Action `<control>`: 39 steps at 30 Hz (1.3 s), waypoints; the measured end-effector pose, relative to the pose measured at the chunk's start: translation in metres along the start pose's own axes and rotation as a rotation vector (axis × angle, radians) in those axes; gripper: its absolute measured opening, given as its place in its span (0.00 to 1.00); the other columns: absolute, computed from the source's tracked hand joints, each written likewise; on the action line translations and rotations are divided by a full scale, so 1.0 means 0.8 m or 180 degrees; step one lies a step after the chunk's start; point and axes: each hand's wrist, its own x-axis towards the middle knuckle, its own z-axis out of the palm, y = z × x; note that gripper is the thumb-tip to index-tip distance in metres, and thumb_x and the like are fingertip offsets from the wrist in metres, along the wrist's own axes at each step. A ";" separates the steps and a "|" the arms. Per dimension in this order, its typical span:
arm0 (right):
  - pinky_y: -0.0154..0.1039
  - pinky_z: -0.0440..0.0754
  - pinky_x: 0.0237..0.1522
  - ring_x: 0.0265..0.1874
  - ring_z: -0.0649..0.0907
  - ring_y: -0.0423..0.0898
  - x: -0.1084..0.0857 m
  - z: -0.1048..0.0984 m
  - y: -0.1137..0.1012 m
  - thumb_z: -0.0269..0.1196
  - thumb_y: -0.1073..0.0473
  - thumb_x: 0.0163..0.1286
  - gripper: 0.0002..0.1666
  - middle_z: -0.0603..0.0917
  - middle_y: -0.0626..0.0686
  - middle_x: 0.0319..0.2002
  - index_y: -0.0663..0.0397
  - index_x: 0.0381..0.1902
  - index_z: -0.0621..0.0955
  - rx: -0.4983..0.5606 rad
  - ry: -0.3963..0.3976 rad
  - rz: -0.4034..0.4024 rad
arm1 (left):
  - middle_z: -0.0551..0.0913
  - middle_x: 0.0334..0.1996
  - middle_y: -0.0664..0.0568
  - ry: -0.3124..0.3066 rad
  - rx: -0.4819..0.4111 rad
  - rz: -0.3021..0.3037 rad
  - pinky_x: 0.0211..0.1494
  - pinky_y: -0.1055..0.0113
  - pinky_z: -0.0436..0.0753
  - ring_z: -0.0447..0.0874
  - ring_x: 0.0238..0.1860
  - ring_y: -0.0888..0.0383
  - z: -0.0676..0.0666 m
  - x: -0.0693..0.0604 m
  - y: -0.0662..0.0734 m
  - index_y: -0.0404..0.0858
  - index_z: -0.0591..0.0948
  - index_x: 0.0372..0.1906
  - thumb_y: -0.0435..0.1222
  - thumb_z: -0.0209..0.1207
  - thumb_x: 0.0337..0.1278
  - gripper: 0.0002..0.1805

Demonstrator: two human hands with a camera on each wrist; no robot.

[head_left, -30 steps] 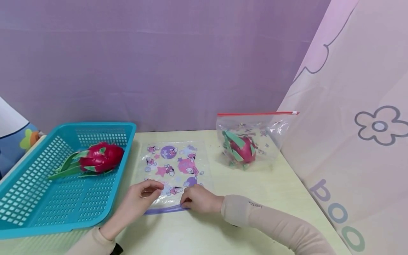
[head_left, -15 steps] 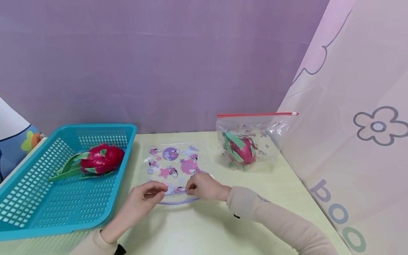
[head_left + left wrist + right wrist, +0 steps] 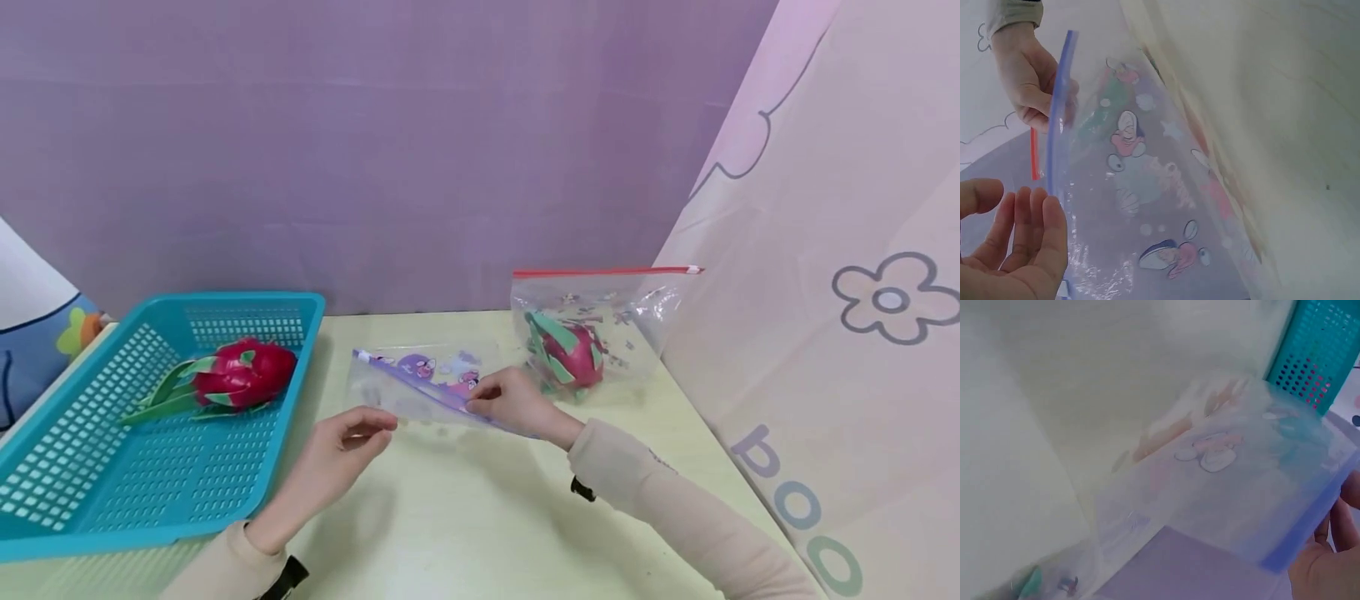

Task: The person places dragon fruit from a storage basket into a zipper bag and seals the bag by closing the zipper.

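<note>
A clear slider bag (image 3: 420,387) printed with cartoon figures, stars and circles is tilted up from the table, its purple zip strip slanting. My right hand (image 3: 517,404) pinches that strip near its right part; a white slider (image 3: 363,356) sits at the strip's far left end. Below the strip, my left hand (image 3: 348,450) hovers with loosely bent fingers and nothing between thumb and fingers. In the left wrist view, my left fingers (image 3: 1044,231) are close to the strip; whether they touch it I cannot tell. The right wrist view shows the lifted bag (image 3: 1210,500) up close.
On the left stands a teal basket (image 3: 168,521) with a red dragon fruit (image 3: 251,375) in it. Another clear bag (image 3: 637,333), with a red zip strip, stands at the back right holding a second dragon fruit (image 3: 573,354). Behind the table hangs a purple curtain (image 3: 420,167).
The purple-strip bag lay flat; my right hand has raised its strip edge and drawn it away from me and to the right. My left hand has come off the bag, moving slightly up.
</note>
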 end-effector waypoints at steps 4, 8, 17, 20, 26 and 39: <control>0.30 0.78 0.30 0.27 0.80 0.39 -0.006 0.007 -0.009 0.65 0.62 0.57 0.06 0.86 0.51 0.32 0.56 0.34 0.86 0.0427 0.0252 0.0225 | 0.83 0.41 0.47 0.0072 0.0015 0.0002 0.45 0.67 0.81 0.81 0.43 0.54 0.005 0.018 0.000 0.36 0.81 0.44 0.35 0.57 0.58 0.11; 0.30 0.78 0.30 0.26 0.80 0.38 -0.009 0.022 -0.021 0.66 0.62 0.57 0.07 0.86 0.53 0.32 0.58 0.34 0.86 0.0802 0.0455 0.0281 | 0.82 0.43 0.48 0.0095 -0.0089 -0.0257 0.45 0.64 0.80 0.80 0.44 0.54 0.013 0.042 0.007 0.38 0.80 0.45 0.42 0.58 0.57 0.15; 0.29 0.80 0.33 0.30 0.83 0.41 -0.005 0.040 -0.040 0.64 0.66 0.58 0.06 0.86 0.56 0.33 0.60 0.34 0.85 0.0920 0.0656 -0.0057 | 0.77 0.36 0.48 0.0059 -0.0659 -0.0719 0.41 0.69 0.79 0.78 0.35 0.58 0.023 0.068 0.017 0.34 0.73 0.43 0.44 0.63 0.51 0.21; 0.29 0.79 0.31 0.27 0.82 0.39 -0.002 0.039 -0.043 0.65 0.66 0.57 0.06 0.86 0.56 0.32 0.60 0.33 0.85 0.0988 0.0729 -0.0005 | 0.78 0.34 0.48 0.0096 -0.0920 -0.0769 0.41 0.69 0.81 0.79 0.33 0.60 0.025 0.072 0.016 0.31 0.72 0.43 0.36 0.61 0.52 0.16; 0.29 0.77 0.29 0.24 0.79 0.35 0.004 0.031 -0.043 0.65 0.65 0.57 0.06 0.85 0.54 0.29 0.60 0.33 0.85 0.1126 0.0888 0.0165 | 0.75 0.30 0.51 0.0293 -0.1435 -0.0906 0.40 0.71 0.81 0.77 0.30 0.63 0.029 0.075 0.014 0.31 0.70 0.40 0.27 0.55 0.52 0.10; 0.31 0.76 0.25 0.23 0.79 0.40 0.038 -0.020 -0.039 0.65 0.58 0.58 0.06 0.85 0.51 0.28 0.54 0.31 0.86 0.0005 0.0788 -0.0027 | 0.69 0.19 0.55 0.0354 -0.1199 -0.0793 0.38 0.68 0.80 0.75 0.25 0.61 0.036 0.079 0.017 0.37 0.65 0.23 0.30 0.59 0.53 0.13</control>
